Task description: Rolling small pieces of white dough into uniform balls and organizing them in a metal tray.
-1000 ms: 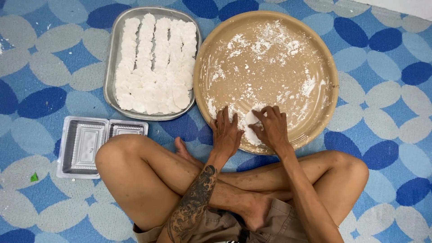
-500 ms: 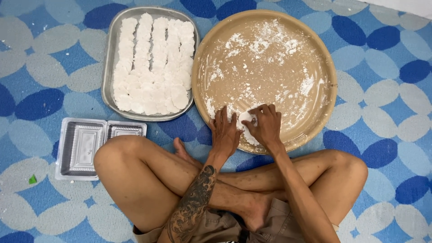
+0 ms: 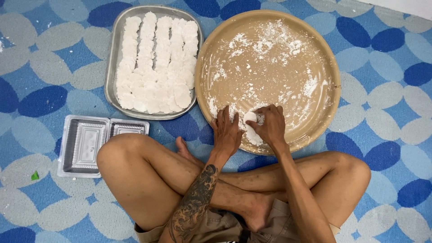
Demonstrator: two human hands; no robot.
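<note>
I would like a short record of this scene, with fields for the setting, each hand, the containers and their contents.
setting: person sits cross-legged on a blue patterned floor mat
left hand: palm down in the round tan tray, beside the dough
right hand: fingers curled on a white dough lump
round tan tray: dusted with white flour and crumbs
metal tray: rows of flat white dough pieces
clear plastic box: open, empty, by the person's knee
</note>
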